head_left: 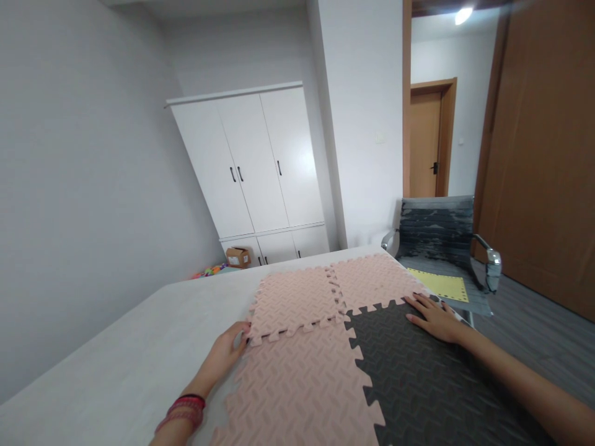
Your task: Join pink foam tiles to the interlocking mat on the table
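Interlocking foam floor mats, four tiles, laid on a pale table (139,334): far-left pink tile (295,300), far-right pink tile (372,279), near pink tile (302,384), dark grey tile (427,378).

Left hand (227,350): fingers curled at the near-left corner of the far-left pink tile, touching its toothed edge; whether they pinch it cannot be told. Red bracelets on the wrist.

Right hand (434,317): open, flat, palm down on the far edge of the dark grey tile, gripping nothing.

Near tiles are cut off by the bottom edge. Grey office chair (441,232) stands beyond the right corner, carrying a yellow sheet (441,285). White wardrobe (255,167) far behind.
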Motion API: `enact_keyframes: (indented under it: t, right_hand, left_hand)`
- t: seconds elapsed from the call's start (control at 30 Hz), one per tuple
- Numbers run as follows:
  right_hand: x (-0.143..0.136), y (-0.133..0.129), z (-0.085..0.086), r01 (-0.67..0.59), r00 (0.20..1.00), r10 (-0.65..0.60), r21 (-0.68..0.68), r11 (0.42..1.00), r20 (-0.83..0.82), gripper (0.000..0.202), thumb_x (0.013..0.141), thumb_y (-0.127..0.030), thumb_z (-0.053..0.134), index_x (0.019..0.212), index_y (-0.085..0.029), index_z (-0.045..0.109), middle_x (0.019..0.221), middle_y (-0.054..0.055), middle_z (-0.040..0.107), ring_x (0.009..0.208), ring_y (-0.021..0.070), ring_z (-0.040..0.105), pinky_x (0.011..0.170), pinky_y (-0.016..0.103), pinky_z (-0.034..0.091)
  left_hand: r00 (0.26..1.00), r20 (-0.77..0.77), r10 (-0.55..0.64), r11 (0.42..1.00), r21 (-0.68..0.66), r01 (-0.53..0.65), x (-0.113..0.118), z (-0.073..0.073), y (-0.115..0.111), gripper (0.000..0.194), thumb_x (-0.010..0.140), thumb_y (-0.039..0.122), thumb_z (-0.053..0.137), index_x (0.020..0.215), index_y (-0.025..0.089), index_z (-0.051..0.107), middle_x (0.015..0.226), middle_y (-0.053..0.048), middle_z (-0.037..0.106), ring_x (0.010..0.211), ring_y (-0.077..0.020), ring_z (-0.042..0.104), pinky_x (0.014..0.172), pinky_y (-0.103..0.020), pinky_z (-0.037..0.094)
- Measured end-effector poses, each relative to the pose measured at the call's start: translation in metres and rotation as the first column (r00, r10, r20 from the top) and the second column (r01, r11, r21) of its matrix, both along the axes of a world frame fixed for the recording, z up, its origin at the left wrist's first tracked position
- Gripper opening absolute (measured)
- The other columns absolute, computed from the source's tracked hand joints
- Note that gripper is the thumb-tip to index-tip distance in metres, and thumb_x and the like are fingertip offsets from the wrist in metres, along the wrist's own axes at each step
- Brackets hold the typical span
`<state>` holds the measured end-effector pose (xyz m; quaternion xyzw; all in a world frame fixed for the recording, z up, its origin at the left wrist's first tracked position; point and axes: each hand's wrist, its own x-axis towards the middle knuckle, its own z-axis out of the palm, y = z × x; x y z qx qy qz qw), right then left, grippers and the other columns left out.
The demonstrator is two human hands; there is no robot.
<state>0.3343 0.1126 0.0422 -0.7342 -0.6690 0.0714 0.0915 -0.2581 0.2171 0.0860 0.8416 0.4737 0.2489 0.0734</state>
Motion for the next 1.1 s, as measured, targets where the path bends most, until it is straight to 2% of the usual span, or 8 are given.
enact_keyframes:
  t: [0.13,0.23,0.33,0.47,0.57,0.83,0.93,1.1]
  right_hand:
    - [-0.035,0.011,0.034,-0.050,0.999,0.050,0.093,0.994,0.001,0.050,0.080,-0.046,0.047,0.120,-0.016,0.055,0.130,0.019,0.047,0.121,0.0386,0.040,0.099,0.066,0.018]
    - [-0.091,0.031,0.054,-0.157,0.986,0.163,0.177,0.972,-0.019,0.038,0.082,-0.034,0.044,0.114,-0.017,0.056,0.119,0.013,0.054,0.110,0.0266,0.051,0.096,0.043,0.035]
    - [-0.151,0.055,0.056,-0.263,0.961,0.273,0.195,0.945,-0.030,0.034,0.079,-0.030,0.049,0.112,-0.022,0.056,0.112,0.007,0.057,0.095,0.0187,0.057,0.083,0.030,0.042]
    - [-0.196,0.078,0.045,-0.308,0.949,0.316,0.205,0.929,-0.007,0.027,0.075,-0.018,0.051,0.100,-0.019,0.059,0.103,0.010,0.058,0.095,0.0230,0.055,0.077,0.032,0.041]
    - [-0.200,0.087,0.044,-0.349,0.932,0.362,0.226,0.910,-0.021,0.022,0.075,-0.018,0.052,0.097,-0.017,0.059,0.099,0.011,0.058,0.095,0.0241,0.054,0.078,0.032,0.040]
    - [-0.183,0.091,0.063,-0.360,0.902,0.416,0.327,0.874,-0.119,0.025,0.079,-0.021,0.052,0.104,-0.020,0.054,0.097,0.004,0.054,0.088,0.0163,0.051,0.078,0.025,0.036]
    - [-0.177,0.091,0.053,-0.334,0.907,0.396,0.328,0.884,-0.145,0.026,0.078,-0.021,0.053,0.104,-0.020,0.055,0.094,0.004,0.054,0.083,0.0155,0.051,0.076,0.025,0.036]
    - [-0.170,0.092,0.027,-0.304,0.910,0.371,0.311,0.901,-0.184,0.021,0.081,-0.024,0.051,0.098,-0.018,0.060,0.091,0.006,0.055,0.082,0.0158,0.052,0.075,0.025,0.037]
  left_hand:
    - [1.000,-0.007,0.002,1.000,-0.013,-0.002,0.001,0.001,-0.001,0.017,0.084,0.028,0.037,0.090,0.023,0.052,0.100,-0.002,0.060,0.097,-0.0170,0.055,0.089,-0.028,0.040]
    - [1.000,0.002,0.008,1.000,-0.021,-0.008,0.001,0.001,0.000,0.016,0.084,0.028,0.037,0.088,0.024,0.051,0.096,-0.001,0.061,0.094,-0.0171,0.057,0.086,-0.027,0.041]
    - [1.000,0.013,0.018,0.999,-0.027,-0.018,-0.001,-0.001,0.001,0.013,0.082,0.028,0.039,0.085,0.024,0.051,0.093,-0.001,0.062,0.092,-0.0178,0.058,0.084,-0.027,0.042]
    - [0.999,0.025,0.028,0.999,-0.026,-0.028,-0.004,-0.003,-0.001,0.012,0.083,0.027,0.038,0.084,0.024,0.050,0.092,-0.001,0.062,0.091,-0.0174,0.057,0.083,-0.027,0.042]
    - [0.999,0.031,0.030,0.999,-0.015,-0.030,-0.007,0.000,-0.004,0.012,0.084,0.026,0.037,0.085,0.025,0.049,0.093,0.000,0.062,0.091,-0.0168,0.057,0.083,-0.027,0.042]
    - [0.999,0.043,0.019,0.999,0.035,-0.021,-0.002,0.013,-0.001,0.018,0.086,0.028,0.034,0.094,0.023,0.049,0.109,-0.004,0.059,0.102,-0.0166,0.053,0.091,-0.027,0.038]
    - [1.000,0.018,0.025,0.999,0.026,-0.025,0.007,0.009,0.005,0.017,0.084,0.024,0.035,0.092,0.021,0.050,0.106,-0.005,0.059,0.101,-0.0168,0.054,0.090,-0.027,0.038]
    - [0.997,-0.059,0.055,0.998,-0.026,-0.057,0.022,0.000,0.011,0.015,0.079,0.018,0.038,0.082,0.020,0.053,0.088,-0.003,0.063,0.087,-0.0152,0.058,0.081,-0.024,0.041]
